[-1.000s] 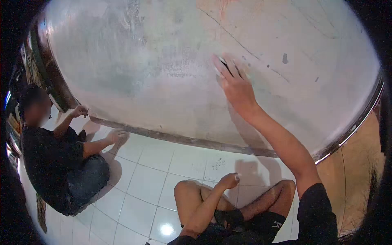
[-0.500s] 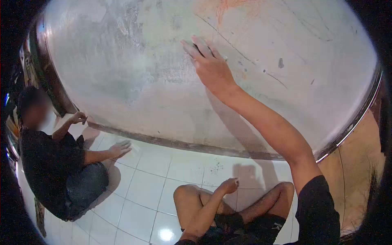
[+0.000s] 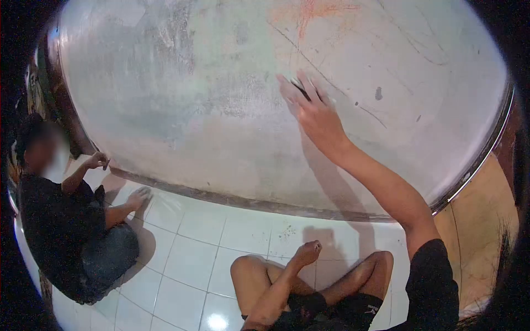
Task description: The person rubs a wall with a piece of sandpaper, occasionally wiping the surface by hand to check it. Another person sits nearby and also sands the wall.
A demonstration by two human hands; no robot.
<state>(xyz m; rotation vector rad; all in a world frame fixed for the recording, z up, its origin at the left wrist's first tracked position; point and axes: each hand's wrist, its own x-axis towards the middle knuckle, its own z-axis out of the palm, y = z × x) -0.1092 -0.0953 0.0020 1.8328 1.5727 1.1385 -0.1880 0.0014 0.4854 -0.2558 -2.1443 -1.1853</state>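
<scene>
The right hand (image 3: 316, 113) is raised and pressed flat against the wall (image 3: 182, 99), fingers spread and pointing up and to the left. Under the fingers sits a small dark pad (image 3: 301, 89), perhaps sandpaper; only a sliver of it shows between the index and middle fingers, so its full outline cannot be made out. What shows runs along the fingers, with its long axis slanting up-left, and the palm lies below and to the right of it. The hand pins the pad to the wall by pressure rather than by a closed grasp. The left hand (image 3: 307, 254) hangs low, near the crossed legs above the tile floor (image 3: 193, 243), loosely curled and holding nothing that can be seen; it is well apart from the pad. Far left, another person (image 3: 61, 220) sits on the floor with one hand at the wall's base.
</scene>
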